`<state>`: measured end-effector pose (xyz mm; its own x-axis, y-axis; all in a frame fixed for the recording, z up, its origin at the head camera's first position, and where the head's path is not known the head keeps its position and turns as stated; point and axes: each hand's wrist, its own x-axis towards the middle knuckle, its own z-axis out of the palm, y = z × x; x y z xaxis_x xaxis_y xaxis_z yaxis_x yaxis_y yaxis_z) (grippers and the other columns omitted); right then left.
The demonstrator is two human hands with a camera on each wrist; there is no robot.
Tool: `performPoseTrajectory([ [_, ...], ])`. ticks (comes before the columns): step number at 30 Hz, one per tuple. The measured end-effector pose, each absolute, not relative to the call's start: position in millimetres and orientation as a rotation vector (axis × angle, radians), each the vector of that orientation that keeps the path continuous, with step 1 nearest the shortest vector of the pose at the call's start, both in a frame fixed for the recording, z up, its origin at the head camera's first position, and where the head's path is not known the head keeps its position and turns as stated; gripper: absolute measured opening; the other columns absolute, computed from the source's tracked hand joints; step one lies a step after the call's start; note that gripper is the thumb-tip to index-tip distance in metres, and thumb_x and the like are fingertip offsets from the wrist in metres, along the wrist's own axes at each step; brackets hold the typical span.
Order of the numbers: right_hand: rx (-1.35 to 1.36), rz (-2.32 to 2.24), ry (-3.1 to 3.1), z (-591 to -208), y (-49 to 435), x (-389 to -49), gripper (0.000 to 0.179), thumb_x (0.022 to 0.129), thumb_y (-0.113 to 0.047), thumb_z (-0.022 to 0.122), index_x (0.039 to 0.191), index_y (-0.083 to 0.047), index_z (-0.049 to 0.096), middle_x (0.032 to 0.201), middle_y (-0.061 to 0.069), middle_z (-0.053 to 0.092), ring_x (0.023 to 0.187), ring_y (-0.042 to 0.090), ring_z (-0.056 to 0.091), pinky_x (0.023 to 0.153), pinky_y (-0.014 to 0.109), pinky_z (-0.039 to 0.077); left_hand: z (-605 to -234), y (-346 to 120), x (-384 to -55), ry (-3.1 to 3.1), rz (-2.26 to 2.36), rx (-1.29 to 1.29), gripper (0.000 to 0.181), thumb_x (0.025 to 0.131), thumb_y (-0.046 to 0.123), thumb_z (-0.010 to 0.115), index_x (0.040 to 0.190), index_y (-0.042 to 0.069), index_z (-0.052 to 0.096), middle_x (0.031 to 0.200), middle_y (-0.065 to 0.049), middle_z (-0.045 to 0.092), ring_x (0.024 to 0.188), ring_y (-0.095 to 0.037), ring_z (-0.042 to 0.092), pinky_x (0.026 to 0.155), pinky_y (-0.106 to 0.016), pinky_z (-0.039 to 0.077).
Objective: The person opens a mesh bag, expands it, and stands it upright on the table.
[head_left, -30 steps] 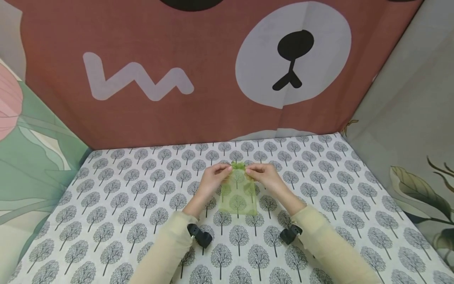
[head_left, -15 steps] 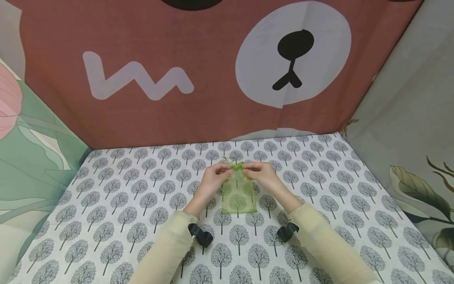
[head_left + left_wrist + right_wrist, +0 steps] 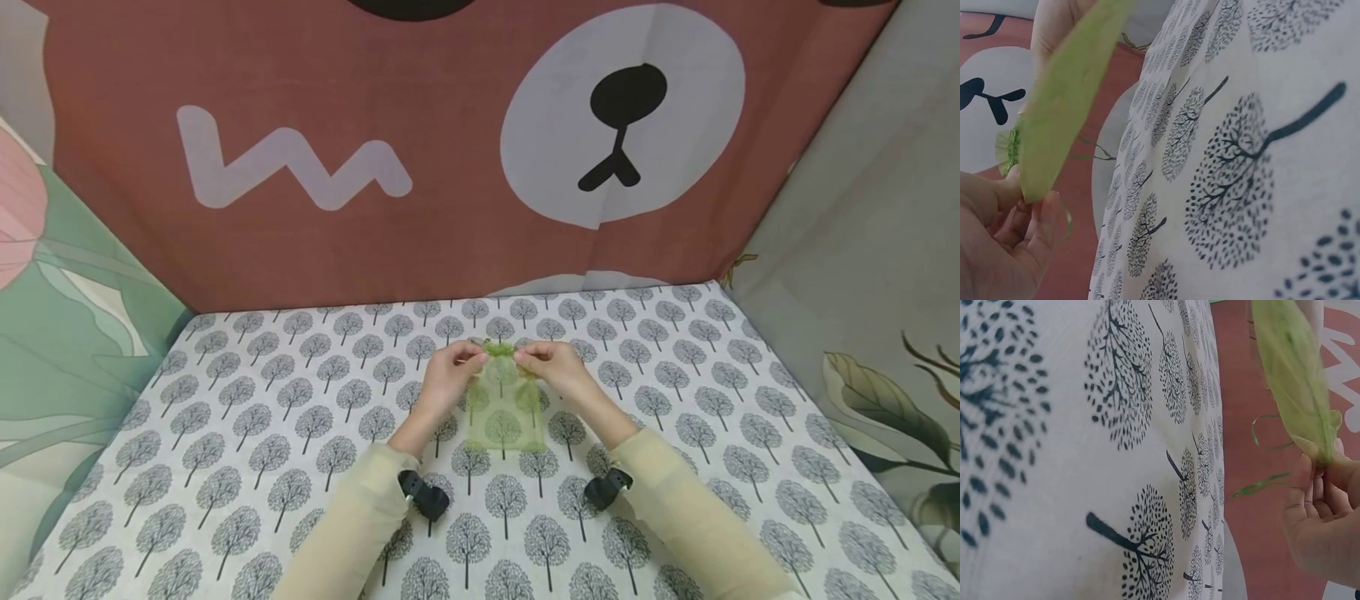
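Reddish-brown fabric backdrop (image 3: 300, 258) bore flat white and black shapes. Worktop (image 3: 315, 542) wore white cloth, stippled dark trees. Sleeves (image 3: 352, 517) were pale yellow, thin. Pouch (image 3: 504, 408) looked light green, sheer, roughly rectangular, ruffled at gathered top; trees showed through. It hung between hands over worktop; contact at lower end couldn't be told. Left hand (image 3: 448, 377), right hand (image 3: 558, 368): each grip pinched pouch near gathered top, opposite sides. Ribbon ties (image 3: 1263, 484), narrow, green, trailed loose.

The left wrist view's twelve-o'clock edge cropped the green organza drawstring pouch (image 3: 1069, 106), which partly hid the right hand (image 3: 1055, 26).
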<state>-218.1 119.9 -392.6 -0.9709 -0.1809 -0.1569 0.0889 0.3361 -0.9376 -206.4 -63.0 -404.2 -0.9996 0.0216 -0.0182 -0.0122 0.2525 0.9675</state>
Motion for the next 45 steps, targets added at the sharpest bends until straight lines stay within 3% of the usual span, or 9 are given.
performPoseTrajectory([
  [10, -0.159, -1.638, 2.371, -393, 123, -218, 0.026, 0.093, -0.014, 0.06, 0.111, 0.005, 0.063, 0.108, 0.024, 0.066, 0.081, 0.01, 0.061, 0.081, 0.024, 0.057, -403, -65, -208, 2.535, 1.884, -0.039, 0.016, 0.089, 0.01, 0.064, 0.098, -0.003, 0.067, 0.09, -0.019, 0.07, 0.066, -0.007, 0.059, 0.064, -0.02, 0.057],
  [17, -0.189, -1.577, 2.435, -392, 128, -219, 0.029, 0.096, -0.017, 0.056, 0.115, 0.005, 0.062, 0.108, 0.026, 0.066, 0.078, 0.006, 0.06, 0.085, 0.03, 0.058, -405, -71, -210, 2.439, 1.961, -0.107, 0.016, 0.092, 0.01, 0.06, 0.101, -0.004, 0.065, 0.095, -0.022, 0.069, 0.069, -0.007, 0.064, 0.071, -0.023, 0.06],
  [24, -0.173, -1.639, 2.392, -396, 130, -221, 0.028, 0.094, -0.014, 0.058, 0.116, 0.004, 0.061, 0.108, 0.022, 0.068, 0.077, 0.004, 0.062, 0.082, 0.023, 0.058, -410, -74, -211, 2.33, 1.992, -0.104, 0.02, 0.091, 0.009, 0.062, 0.105, -0.005, 0.064, 0.1, -0.022, 0.069, 0.071, -0.006, 0.064, 0.079, -0.028, 0.061],
  [29, -0.166, -1.713, 2.377, -397, 131, -222, 0.031, 0.096, -0.016, 0.056, 0.119, 0.004, 0.058, 0.104, 0.016, 0.069, 0.078, 0.005, 0.061, 0.078, 0.021, 0.056, -408, -73, -210, 2.299, 1.994, -0.111, 0.026, 0.089, 0.009, 0.064, 0.111, -0.004, 0.063, 0.105, -0.021, 0.069, 0.074, -0.007, 0.064, 0.076, -0.024, 0.06],
  [36, -0.216, -1.758, 2.393, -396, 129, -223, 0.037, 0.098, -0.021, 0.052, 0.129, 0.0, 0.054, 0.12, 0.025, 0.062, 0.083, 0.005, 0.063, 0.082, 0.025, 0.059, -408, -70, -209, 2.293, 2.01, -0.094, 0.027, 0.089, 0.01, 0.065, 0.113, -0.003, 0.064, 0.104, -0.021, 0.069, 0.075, -0.007, 0.064, 0.076, -0.022, 0.06],
  [45, -0.173, -1.724, 2.394, -396, 125, -223, 0.035, 0.092, -0.014, 0.062, 0.124, 0.0, 0.059, 0.11, 0.022, 0.068, 0.088, 0.02, 0.069, 0.083, 0.028, 0.059, -408, -68, -209, 2.356, 1.986, -0.076, 0.023, 0.09, 0.012, 0.064, 0.107, -0.003, 0.065, 0.099, -0.021, 0.07, 0.073, -0.007, 0.064, 0.072, -0.02, 0.06],
])
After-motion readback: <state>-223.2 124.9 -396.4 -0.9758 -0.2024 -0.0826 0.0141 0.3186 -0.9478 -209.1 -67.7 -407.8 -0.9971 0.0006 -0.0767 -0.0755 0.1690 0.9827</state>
